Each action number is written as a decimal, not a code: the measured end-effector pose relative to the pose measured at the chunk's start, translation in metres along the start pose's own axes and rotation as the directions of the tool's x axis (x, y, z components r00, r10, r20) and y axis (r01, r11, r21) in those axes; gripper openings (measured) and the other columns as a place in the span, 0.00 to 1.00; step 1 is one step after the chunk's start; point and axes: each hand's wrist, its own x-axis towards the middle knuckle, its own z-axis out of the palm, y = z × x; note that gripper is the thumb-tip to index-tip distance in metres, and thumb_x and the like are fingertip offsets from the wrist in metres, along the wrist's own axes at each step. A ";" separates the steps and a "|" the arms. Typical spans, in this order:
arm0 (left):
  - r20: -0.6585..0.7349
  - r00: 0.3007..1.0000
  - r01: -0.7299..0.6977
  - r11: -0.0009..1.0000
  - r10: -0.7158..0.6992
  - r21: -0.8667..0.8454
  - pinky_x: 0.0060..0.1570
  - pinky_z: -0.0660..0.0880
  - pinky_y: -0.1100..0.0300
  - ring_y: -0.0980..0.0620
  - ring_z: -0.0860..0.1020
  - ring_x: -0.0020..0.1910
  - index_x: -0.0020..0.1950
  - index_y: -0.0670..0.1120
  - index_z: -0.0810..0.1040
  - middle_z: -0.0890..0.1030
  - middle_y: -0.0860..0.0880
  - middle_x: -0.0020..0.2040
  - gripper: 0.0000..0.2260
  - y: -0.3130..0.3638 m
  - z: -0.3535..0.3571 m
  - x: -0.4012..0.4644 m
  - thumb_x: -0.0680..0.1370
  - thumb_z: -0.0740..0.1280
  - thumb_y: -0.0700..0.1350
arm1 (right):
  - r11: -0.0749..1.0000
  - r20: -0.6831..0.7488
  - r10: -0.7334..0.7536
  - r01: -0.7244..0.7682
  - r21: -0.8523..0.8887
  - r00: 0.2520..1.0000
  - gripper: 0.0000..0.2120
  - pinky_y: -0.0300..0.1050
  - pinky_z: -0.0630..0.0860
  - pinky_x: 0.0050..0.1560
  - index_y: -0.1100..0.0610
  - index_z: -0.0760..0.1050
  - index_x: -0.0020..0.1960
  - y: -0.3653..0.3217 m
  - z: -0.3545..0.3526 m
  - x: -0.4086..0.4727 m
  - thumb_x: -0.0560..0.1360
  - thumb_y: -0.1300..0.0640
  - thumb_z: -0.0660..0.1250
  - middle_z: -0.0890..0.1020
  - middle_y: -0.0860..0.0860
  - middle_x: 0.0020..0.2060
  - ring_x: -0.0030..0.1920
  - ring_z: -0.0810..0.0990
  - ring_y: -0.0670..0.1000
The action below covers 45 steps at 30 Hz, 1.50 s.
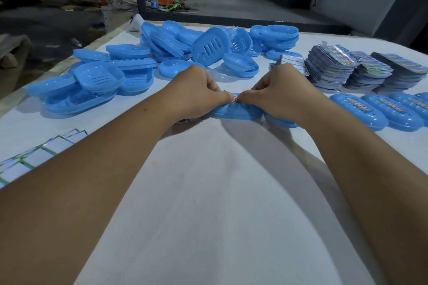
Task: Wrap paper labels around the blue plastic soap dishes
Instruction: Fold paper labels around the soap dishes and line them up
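A blue oval plastic soap dish lies on the white cloth-covered table, in the middle, just in front of the person. A narrow shiny paper label crosses its top. The left hand and the right hand meet there, fingers curled, both pinching the label. To the right lie wrapped blue dishes, and behind them stacks of shiny labels. A loose heap of bare blue dishes lies behind and to the left.
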 end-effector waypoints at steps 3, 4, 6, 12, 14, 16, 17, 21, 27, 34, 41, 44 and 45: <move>-0.023 1.000 -0.006 1.000 0.007 0.016 0.31 0.69 0.61 0.57 0.77 0.31 0.31 0.52 0.83 0.81 0.54 0.29 0.16 0.000 0.001 0.001 0.70 0.75 0.63 | 1.000 0.012 -0.009 0.009 -0.010 1.000 0.27 0.45 0.65 0.34 0.64 0.83 0.48 0.001 0.001 0.001 0.69 0.39 0.75 0.70 0.54 0.30 0.33 0.65 0.49; -0.027 1.000 -0.008 1.000 0.009 0.024 0.31 0.69 0.61 0.56 0.77 0.32 0.31 0.52 0.83 0.81 0.54 0.30 0.16 0.000 0.001 0.001 0.70 0.75 0.63 | 1.000 0.013 -0.008 0.008 -0.012 1.000 0.27 0.45 0.65 0.34 0.64 0.83 0.48 0.001 0.001 0.001 0.69 0.39 0.75 0.70 0.54 0.30 0.33 0.65 0.49; -0.032 0.999 -0.009 0.999 0.010 0.039 0.32 0.70 0.60 0.56 0.78 0.35 0.31 0.52 0.83 0.82 0.54 0.32 0.16 0.000 0.002 0.001 0.70 0.75 0.63 | 1.000 0.017 -0.007 0.007 -0.016 1.000 0.26 0.45 0.65 0.34 0.64 0.84 0.48 0.000 0.001 0.000 0.69 0.39 0.75 0.70 0.54 0.30 0.33 0.65 0.49; -0.061 0.998 -0.010 0.996 0.015 0.084 0.34 0.71 0.59 0.55 0.78 0.36 0.34 0.49 0.81 0.81 0.54 0.32 0.17 0.002 0.004 0.001 0.70 0.74 0.62 | 0.999 0.009 0.021 -0.021 -0.049 1.000 0.25 0.45 0.60 0.32 0.57 0.67 0.26 -0.003 0.000 -0.003 0.70 0.42 0.73 0.59 0.48 0.19 0.28 0.59 0.51; -0.080 0.997 -0.012 0.990 0.024 0.143 0.38 0.74 0.57 0.53 0.78 0.38 0.35 0.49 0.80 0.80 0.54 0.33 0.16 0.005 0.005 0.001 0.71 0.72 0.61 | 0.996 -0.002 0.029 -0.029 -0.079 1.000 0.26 0.44 0.60 0.30 0.56 0.64 0.25 -0.005 0.001 -0.003 0.70 0.43 0.72 0.59 0.48 0.17 0.27 0.60 0.52; -0.092 0.995 -0.011 0.979 0.030 0.201 0.41 0.76 0.54 0.50 0.79 0.39 0.35 0.49 0.78 0.80 0.53 0.34 0.15 0.008 0.006 0.001 0.72 0.70 0.60 | 0.993 -0.017 0.035 -0.037 -0.112 0.999 0.25 0.44 0.61 0.30 0.56 0.67 0.25 -0.006 0.003 -0.002 0.70 0.42 0.72 0.64 0.48 0.18 0.27 0.65 0.52; -0.098 0.995 -0.009 0.973 0.033 0.233 0.40 0.75 0.54 0.48 0.79 0.40 0.34 0.49 0.76 0.79 0.52 0.34 0.15 0.010 0.006 0.000 0.72 0.69 0.59 | 0.991 -0.025 0.036 -0.039 -0.129 0.999 0.24 0.44 0.63 0.30 0.56 0.69 0.26 -0.007 0.004 -0.002 0.70 0.42 0.71 0.67 0.49 0.20 0.28 0.68 0.52; -0.139 0.989 -0.004 0.930 0.059 0.368 0.39 0.73 0.54 0.45 0.78 0.41 0.37 0.49 0.75 0.79 0.50 0.37 0.14 0.016 0.008 -0.001 0.72 0.66 0.59 | 0.985 -0.051 0.032 -0.040 -0.168 0.998 0.19 0.44 0.64 0.31 0.57 0.76 0.33 -0.009 0.007 0.000 0.69 0.41 0.70 0.75 0.51 0.27 0.33 0.74 0.53; -0.236 0.956 -0.006 0.814 0.176 0.581 0.40 0.68 0.53 0.46 0.75 0.42 0.48 0.51 0.79 0.78 0.49 0.43 0.15 0.021 0.009 -0.001 0.74 0.64 0.62 | 0.982 -0.073 0.023 -0.036 -0.186 0.997 0.19 0.43 0.66 0.31 0.57 0.80 0.37 -0.010 0.008 0.001 0.69 0.40 0.70 0.80 0.51 0.31 0.37 0.79 0.53; -0.265 0.938 0.010 0.747 0.224 0.665 0.36 0.64 0.54 0.45 0.72 0.38 0.44 0.51 0.77 0.70 0.51 0.34 0.20 0.015 0.009 -0.001 0.74 0.62 0.68 | 0.979 -0.062 0.035 -0.046 -0.198 0.997 0.23 0.44 0.65 0.31 0.56 0.80 0.37 -0.007 0.007 0.001 0.69 0.35 0.71 0.80 0.50 0.31 0.38 0.79 0.53; -0.293 0.940 0.022 0.822 0.177 0.568 0.37 0.67 0.53 0.45 0.77 0.40 0.40 0.50 0.75 0.78 0.48 0.38 0.22 0.004 0.003 -0.002 0.77 0.59 0.68 | 0.978 -0.136 0.018 -0.046 -0.202 0.991 0.21 0.43 0.64 0.32 0.51 0.76 0.34 0.000 0.000 0.000 0.73 0.34 0.69 0.80 0.47 0.34 0.38 0.77 0.50; -0.332 0.931 0.041 0.859 0.153 0.511 0.35 0.66 0.54 0.46 0.74 0.35 0.34 0.49 0.69 0.75 0.48 0.34 0.22 -0.001 -0.005 -0.001 0.80 0.58 0.63 | 0.990 -0.178 -0.072 0.049 -0.129 0.981 0.14 0.46 0.72 0.41 0.48 0.74 0.37 0.004 -0.005 0.000 0.76 0.41 0.67 0.80 0.45 0.38 0.43 0.78 0.52; -0.344 0.926 0.042 0.864 0.155 0.501 0.34 0.64 0.55 0.47 0.73 0.33 0.33 0.49 0.68 0.74 0.49 0.32 0.22 -0.002 -0.007 -0.001 0.81 0.57 0.62 | 0.991 -0.171 -0.115 0.101 -0.093 0.979 0.11 0.46 0.73 0.43 0.47 0.76 0.40 0.003 -0.005 0.000 0.77 0.42 0.67 0.81 0.44 0.39 0.43 0.78 0.50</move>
